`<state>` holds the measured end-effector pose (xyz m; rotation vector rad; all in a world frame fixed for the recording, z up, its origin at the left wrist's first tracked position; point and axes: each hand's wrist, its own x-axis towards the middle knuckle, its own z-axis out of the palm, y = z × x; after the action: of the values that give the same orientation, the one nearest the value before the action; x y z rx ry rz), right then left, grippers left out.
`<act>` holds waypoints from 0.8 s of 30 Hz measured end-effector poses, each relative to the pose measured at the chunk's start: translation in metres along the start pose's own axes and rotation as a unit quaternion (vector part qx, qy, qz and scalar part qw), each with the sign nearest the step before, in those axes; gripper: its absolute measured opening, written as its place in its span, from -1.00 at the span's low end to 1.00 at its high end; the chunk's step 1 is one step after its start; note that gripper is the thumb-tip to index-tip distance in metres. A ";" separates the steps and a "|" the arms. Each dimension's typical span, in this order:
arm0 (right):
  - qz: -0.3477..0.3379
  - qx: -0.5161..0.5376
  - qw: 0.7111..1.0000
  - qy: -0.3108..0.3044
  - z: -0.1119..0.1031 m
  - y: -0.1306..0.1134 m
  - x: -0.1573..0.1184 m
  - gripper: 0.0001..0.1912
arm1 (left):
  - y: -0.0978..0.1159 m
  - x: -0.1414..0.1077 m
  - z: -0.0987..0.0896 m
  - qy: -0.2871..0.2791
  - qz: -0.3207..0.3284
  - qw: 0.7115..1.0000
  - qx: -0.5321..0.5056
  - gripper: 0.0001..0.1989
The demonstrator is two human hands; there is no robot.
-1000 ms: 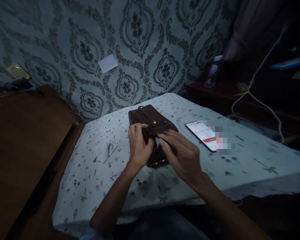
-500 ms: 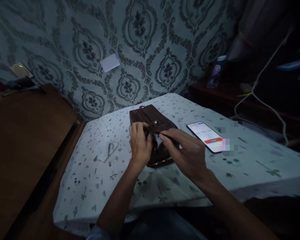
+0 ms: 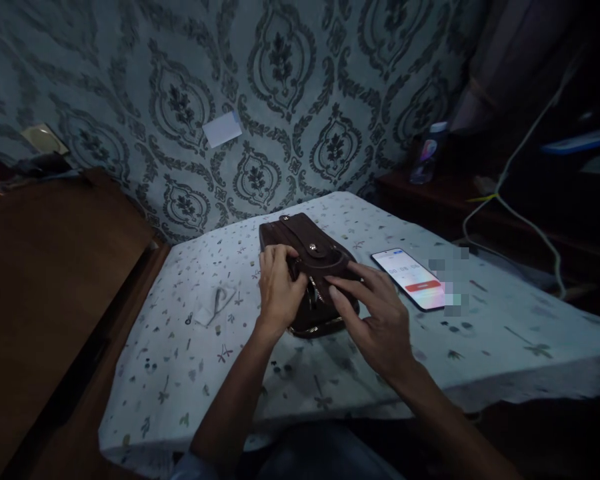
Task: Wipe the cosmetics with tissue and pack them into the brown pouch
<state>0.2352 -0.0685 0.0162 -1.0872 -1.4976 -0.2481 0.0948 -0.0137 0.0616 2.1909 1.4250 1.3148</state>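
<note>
A dark brown leather bag (image 3: 305,235) lies on the cloth-covered table, with a strap fixed by metal studs across its upper part. Gold-coloured zipper teeth show along its near edge and between my hands. My left hand (image 3: 279,287) is closed on the bag's left side, its thumb by the zipped opening. Over on the right side, my right hand (image 3: 373,310) has thumb and index finger close together at the edge of that opening, with another finger resting on the bag. What lies under the fingertips is partly hidden.
A lit phone (image 3: 410,279) lies right of the bag. To the left is a crumpled clear plastic wrapper (image 3: 215,305) beside a small dark ring-like item (image 3: 189,319). A bottle (image 3: 427,153) and a white cable (image 3: 525,220) are on the right. Patterned wallpaper (image 3: 280,73) rises behind.
My right hand has shifted slightly, its fingers spreading more, and more of the zipper between the hands shows. My left hand keeps its hold. The view has moved a little.
</note>
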 end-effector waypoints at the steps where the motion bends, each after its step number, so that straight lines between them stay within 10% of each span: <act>1: -0.001 -0.006 1.000 0.004 0.002 0.002 -0.003 -0.83 | -0.001 -0.001 -0.001 -0.002 0.002 1.000 -0.008 -0.75; 24: -0.003 -0.105 0.994 -0.040 0.016 -0.005 -0.014 -0.76 | -0.001 0.001 -0.025 -0.092 0.048 0.994 -0.022 -0.70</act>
<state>0.2185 -0.0665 0.0021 -1.2726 -1.5713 -0.3761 0.0757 -0.0193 0.0760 2.3087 1.2267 1.1263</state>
